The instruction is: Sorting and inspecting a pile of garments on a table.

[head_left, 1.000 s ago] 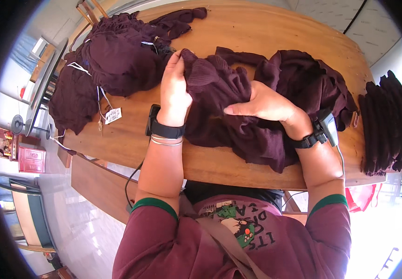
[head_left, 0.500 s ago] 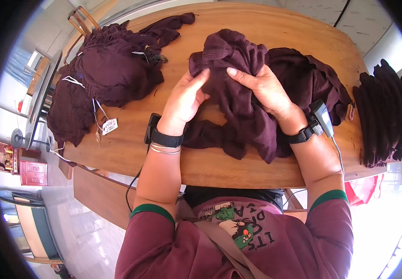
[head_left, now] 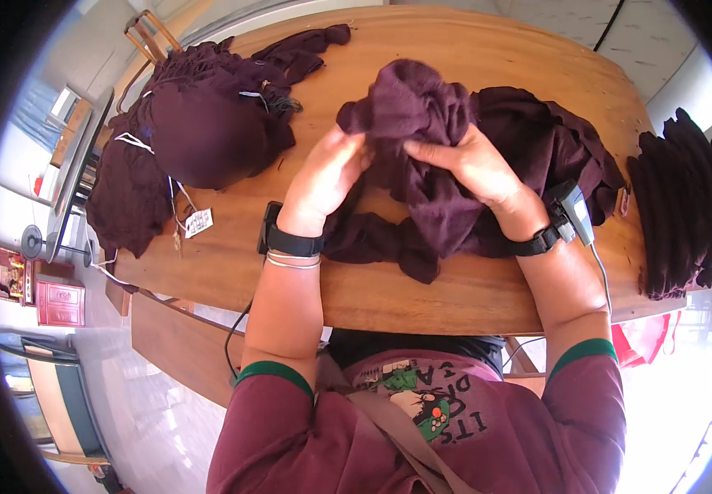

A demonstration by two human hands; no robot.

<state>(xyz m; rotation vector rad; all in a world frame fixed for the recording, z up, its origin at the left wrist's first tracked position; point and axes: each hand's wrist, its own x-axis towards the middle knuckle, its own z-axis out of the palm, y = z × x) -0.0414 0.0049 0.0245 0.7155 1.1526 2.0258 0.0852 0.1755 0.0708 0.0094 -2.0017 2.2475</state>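
Observation:
Both hands hold a dark maroon knit garment bunched up above the middle of the table, its upper part slightly smeared by motion. My left hand grips its left edge, the fingers mostly hidden behind the cloth. On the other side my right hand is closed on it, thumb across the front, fingers behind. Lower parts of the cloth lie on the wood below my wrists. A spread maroon knit piece rests just right of my right hand; whether it joins the held garment I cannot tell.
On the left of the wooden table lies a heap of maroon knitwear with white ties and a paper tag. A stack of folded dark knit pieces stands at the right edge. A wooden chair is beyond the far left.
The ribbed fold at the garment's top has turned and crumpled into a rounder bunch. The hanging cloth between my hands has shifted up slightly. Both hands keep their hold nearly in place.

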